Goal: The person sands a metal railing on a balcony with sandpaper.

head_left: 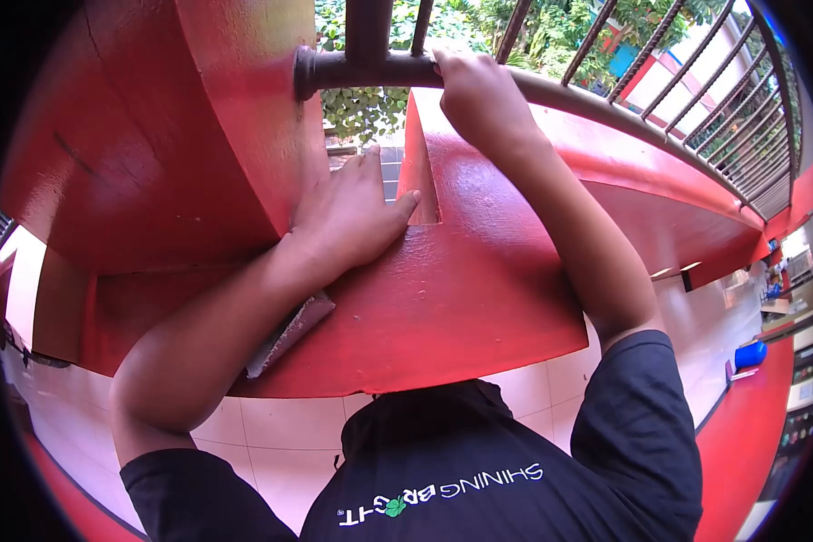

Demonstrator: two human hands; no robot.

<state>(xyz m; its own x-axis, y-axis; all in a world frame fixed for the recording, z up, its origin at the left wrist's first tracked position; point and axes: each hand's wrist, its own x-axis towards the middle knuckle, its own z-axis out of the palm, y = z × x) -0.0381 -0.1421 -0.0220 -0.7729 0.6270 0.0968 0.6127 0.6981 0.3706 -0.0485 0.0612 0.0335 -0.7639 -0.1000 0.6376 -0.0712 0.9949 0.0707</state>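
My left hand [348,212] rests on the red ledge [425,298] beside the red pillar [235,117], its fingers reaching to the gap at the ledge's far edge and its thumb spread apart. Higher up and to the right, my right hand [483,95] is closed round the dark metal rail [551,88] at the foot of the railing bars. Under my left forearm lies a grey, rough-edged flat piece [291,334], partly covered by the arm.
Dark vertical bars [641,77] run along the rail to the right. Green plants [361,113] show beyond the railing and through the gap. Below the ledge is a pale tiled floor [280,425]. A blue object [750,354] stands at the far right.
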